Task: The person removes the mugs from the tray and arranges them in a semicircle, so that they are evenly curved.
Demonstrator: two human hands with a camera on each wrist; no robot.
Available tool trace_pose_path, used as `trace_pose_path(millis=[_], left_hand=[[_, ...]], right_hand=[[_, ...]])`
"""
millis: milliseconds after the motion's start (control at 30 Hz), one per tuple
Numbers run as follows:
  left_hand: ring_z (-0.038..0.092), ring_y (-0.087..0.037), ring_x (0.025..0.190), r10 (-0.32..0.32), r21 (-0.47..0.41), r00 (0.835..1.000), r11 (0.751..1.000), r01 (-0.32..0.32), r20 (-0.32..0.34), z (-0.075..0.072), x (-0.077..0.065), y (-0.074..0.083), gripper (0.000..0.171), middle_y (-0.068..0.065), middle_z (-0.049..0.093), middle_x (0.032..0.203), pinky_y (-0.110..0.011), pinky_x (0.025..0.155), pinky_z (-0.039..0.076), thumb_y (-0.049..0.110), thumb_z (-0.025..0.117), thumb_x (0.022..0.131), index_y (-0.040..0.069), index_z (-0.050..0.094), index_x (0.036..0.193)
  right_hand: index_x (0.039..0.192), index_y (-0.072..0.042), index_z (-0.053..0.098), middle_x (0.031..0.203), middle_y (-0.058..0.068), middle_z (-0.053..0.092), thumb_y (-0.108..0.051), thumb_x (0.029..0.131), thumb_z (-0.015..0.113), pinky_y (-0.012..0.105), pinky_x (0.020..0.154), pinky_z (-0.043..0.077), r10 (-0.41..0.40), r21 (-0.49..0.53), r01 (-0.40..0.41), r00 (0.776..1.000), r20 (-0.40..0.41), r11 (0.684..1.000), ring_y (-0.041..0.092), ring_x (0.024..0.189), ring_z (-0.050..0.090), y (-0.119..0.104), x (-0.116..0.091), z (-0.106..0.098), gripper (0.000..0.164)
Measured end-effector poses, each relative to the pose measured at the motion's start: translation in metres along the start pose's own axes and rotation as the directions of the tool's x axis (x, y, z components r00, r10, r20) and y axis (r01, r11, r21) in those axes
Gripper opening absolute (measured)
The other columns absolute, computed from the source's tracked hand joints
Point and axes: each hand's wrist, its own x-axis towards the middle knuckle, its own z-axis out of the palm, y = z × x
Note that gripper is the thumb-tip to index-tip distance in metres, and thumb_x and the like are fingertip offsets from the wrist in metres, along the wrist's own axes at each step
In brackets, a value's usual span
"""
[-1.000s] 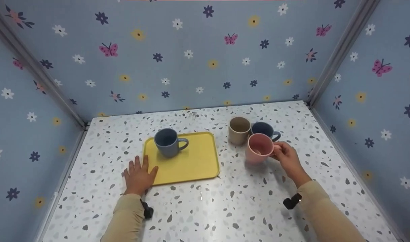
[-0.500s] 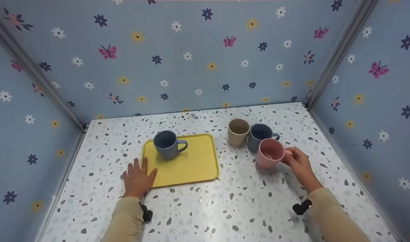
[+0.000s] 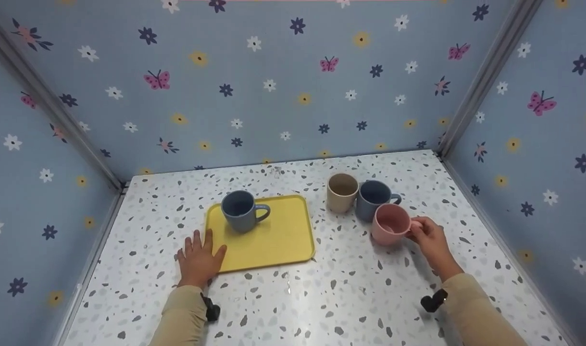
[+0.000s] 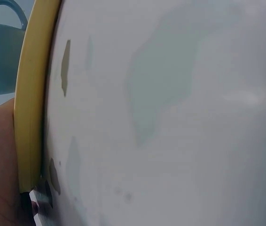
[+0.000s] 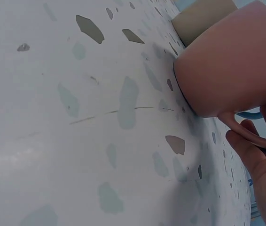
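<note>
My right hand (image 3: 431, 242) pinches the handle of a pink mug (image 3: 388, 233), thumb and fingers about the loop. In the right wrist view the pink mug (image 5: 236, 61) stands close over the speckled table. Just behind it are a blue mug (image 3: 367, 209) with its handle to the right and a beige cup (image 3: 340, 199). My left hand (image 3: 199, 262) lies with fingers spread on the left edge of a yellow tray (image 3: 278, 247). On that tray, near its back left, stands another blue mug (image 3: 242, 218), handle pointing right.
The white speckled table (image 3: 293, 307) reaches back to a blue flowered wall (image 3: 273, 110). Similar side walls close it in on the left and right. A black wrist camera (image 3: 434, 301) sits at the right cuff.
My right hand has moved the pink mug right and a little toward me, so more of the blue mug behind shows. The left hand stays on the tray.
</note>
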Motion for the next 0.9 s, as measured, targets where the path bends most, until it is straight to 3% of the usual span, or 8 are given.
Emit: trace_pose_path(millis=[233, 433, 667, 900], left_hand=[[-0.006, -0.054, 0.149, -0.006, -0.018, 1.000, 1.000, 0.006, 0.001, -0.0014, -0.0012, -0.0012, 0.077, -0.029, -0.001, 0.165, -0.072, 0.115, -0.005, 0.053, 0.037, 0.105, 0.007, 0.014, 0.162], [-0.005, -0.054, 0.149, 0.001, -0.028, 1.000, 1.000, -0.001, 0.001, 0.0005, -0.0001, -0.0038, 0.077, -0.030, 0.000, 0.165, -0.072, 0.115, -0.005, 0.055, 0.037, 0.105, 0.008, 0.015, 0.162], [-0.003, -0.055, 0.149, -0.008, -0.027, 1.000, 1.000, 0.008, -0.007, 0.0013, -0.0020, -0.0051, 0.078, -0.031, 0.001, 0.165, -0.072, 0.115, -0.005, 0.054, 0.039, 0.104, 0.008, 0.016, 0.162], [-0.004, -0.056, 0.148, 0.002, -0.036, 1.000, 0.999, -0.002, -0.006, -0.0024, -0.0028, -0.0008, 0.076, -0.031, 0.000, 0.164, -0.072, 0.115, -0.006, 0.051, 0.040, 0.105, 0.007, 0.016, 0.162]], right_hand=[[0.131, 0.008, 0.049, 0.123, 0.018, 0.062, -0.015, 0.106, 0.052, 0.030, 0.092, 0.057, 0.052, -0.017, -0.051, 0.999, 0.004, 0.999, 0.013, 0.103, 0.067, 0.0006, 0.0021, -0.0021, 0.034], [0.130, 0.009, 0.050, 0.123, 0.023, 0.062, -0.015, 0.106, 0.052, 0.028, 0.089, 0.057, 0.023, -0.051, -0.022, 0.999, 0.027, 0.998, 0.008, 0.096, 0.069, -0.0036, 0.0019, -0.0030, 0.034], [0.129, 0.010, 0.051, 0.124, 0.028, 0.060, -0.018, 0.105, 0.053, 0.028, 0.090, 0.057, 0.003, -0.059, 0.000, 0.999, 0.052, 0.998, 0.017, 0.103, 0.069, -0.0045, 0.0023, -0.0023, 0.037], [0.130, 0.010, 0.052, 0.122, 0.026, 0.063, -0.021, 0.106, 0.053, 0.029, 0.090, 0.057, 0.008, -0.081, -0.004, 0.999, 0.045, 0.997, 0.008, 0.096, 0.069, -0.0074, 0.0036, -0.0070, 0.039]])
